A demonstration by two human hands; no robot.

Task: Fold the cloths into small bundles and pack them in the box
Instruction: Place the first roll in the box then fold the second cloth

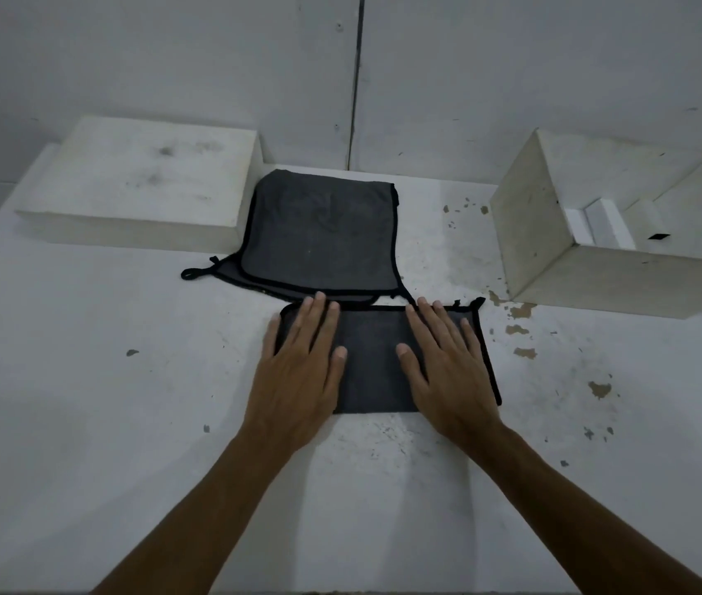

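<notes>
At centre frame a folded dark grey cloth (377, 362) with black edging lies flat on the white worktop (104, 380). The left hand (300, 371) and the right hand (448, 371) both press on it, palms down, fingers straight and spread, gripping nothing. Just above it lies a stack of unfolded grey cloths (319, 234), their near edge touching the folded one. An open white box (624, 225) stands at upper right, white items inside. A closed white box (143, 182) sits at upper left.
</notes>
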